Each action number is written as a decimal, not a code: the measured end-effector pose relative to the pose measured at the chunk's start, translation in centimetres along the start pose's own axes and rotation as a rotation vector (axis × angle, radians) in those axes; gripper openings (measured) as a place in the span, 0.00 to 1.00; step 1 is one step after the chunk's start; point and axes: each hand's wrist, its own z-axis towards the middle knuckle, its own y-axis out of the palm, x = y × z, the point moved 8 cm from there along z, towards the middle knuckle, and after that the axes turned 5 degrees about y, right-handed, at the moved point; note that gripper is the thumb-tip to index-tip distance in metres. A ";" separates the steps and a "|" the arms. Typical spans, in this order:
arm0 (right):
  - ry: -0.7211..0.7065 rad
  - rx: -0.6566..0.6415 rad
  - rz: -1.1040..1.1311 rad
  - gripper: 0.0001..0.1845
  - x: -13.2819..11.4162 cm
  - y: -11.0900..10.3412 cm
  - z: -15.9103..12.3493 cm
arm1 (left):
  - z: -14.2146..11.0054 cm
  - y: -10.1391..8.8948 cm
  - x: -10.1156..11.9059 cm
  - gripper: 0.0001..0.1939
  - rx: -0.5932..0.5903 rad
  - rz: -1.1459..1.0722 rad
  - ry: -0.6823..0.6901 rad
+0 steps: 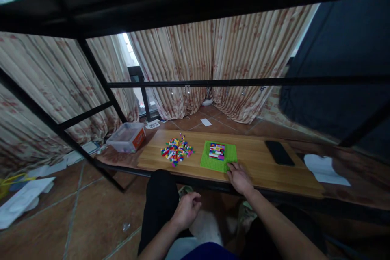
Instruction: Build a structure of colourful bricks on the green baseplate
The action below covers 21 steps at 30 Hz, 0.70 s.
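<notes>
My right hand [240, 177] rests palm down at the near right corner of a green studded baseplate [207, 161]. Its fingers are stretched out and touch the plate's edge. On the plate stands a low square build of multicoloured toy bricks [216, 151]. My left hand [187, 210] hovers over my lap, below the table edge, with its fingers curled in. Whatever those fingers might hold is hidden. Left of the plate lies a heap of small loose bricks [176, 150] in many colours.
The wooden board [252, 158] carries a black phone [279, 152] on the right. White paper [326, 168] lies beyond it. A clear plastic box [122, 140] with an orange label stands at the left end. Black metal bars [195, 84] frame the space, with curtains behind.
</notes>
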 end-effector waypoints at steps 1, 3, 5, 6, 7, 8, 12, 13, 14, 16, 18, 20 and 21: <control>-0.006 -0.012 -0.021 0.23 0.0 -0.1 -0.1 | -0.6 0.0 0.0 0.16 -0.021 0.009 -0.003; -0.013 -0.031 -0.056 0.24 -0.1 -0.2 -0.4 | -1.5 -0.2 0.3 0.15 -0.049 0.015 0.008; -0.012 -0.041 -0.085 0.24 -0.1 -0.3 -0.6 | -2.2 -0.4 1.0 0.15 -0.064 0.007 0.029; -0.009 -0.043 -0.096 0.23 -0.1 -0.4 -0.6 | -2.5 -0.5 1.3 0.14 -0.070 0.001 0.036; -0.004 -0.043 -0.105 0.23 -0.1 -0.4 -0.6 | -2.8 -0.6 1.7 0.14 -0.076 -0.005 0.042; 0.002 -0.040 -0.112 0.23 0.0 -0.5 -0.6 | -3.0 -0.8 2.1 0.14 -0.083 -0.009 0.048; 0.017 -0.017 -0.119 0.24 0.1 -0.7 -0.6 | -3.1 -1.6 3.9 0.14 -0.110 0.004 0.086; 0.021 -0.012 -0.116 0.25 0.1 -0.7 -0.6 | -2.9 -1.8 4.3 0.14 -0.118 0.010 0.100; 0.028 -0.007 -0.116 0.25 0.1 -0.6 -0.7 | -2.6 -2.1 4.7 0.14 -0.124 0.016 0.112; 0.057 0.016 -0.135 0.27 0.0 -0.5 -0.8 | -1.8 -2.5 5.1 0.14 -0.131 0.024 0.128; 0.099 0.049 -0.178 0.27 -0.3 -0.5 -0.9 | -0.8 -2.9 4.9 0.14 -0.123 0.022 0.130; 0.146 0.067 -0.225 0.28 -0.8 -0.3 -0.9 | 0.2 -3.5 4.2 0.14 -0.098 0.000 0.122; 0.169 0.060 -0.237 0.29 -1.2 -0.1 -0.8 | 0.7 -3.9 3.6 0.14 -0.076 -0.024 0.114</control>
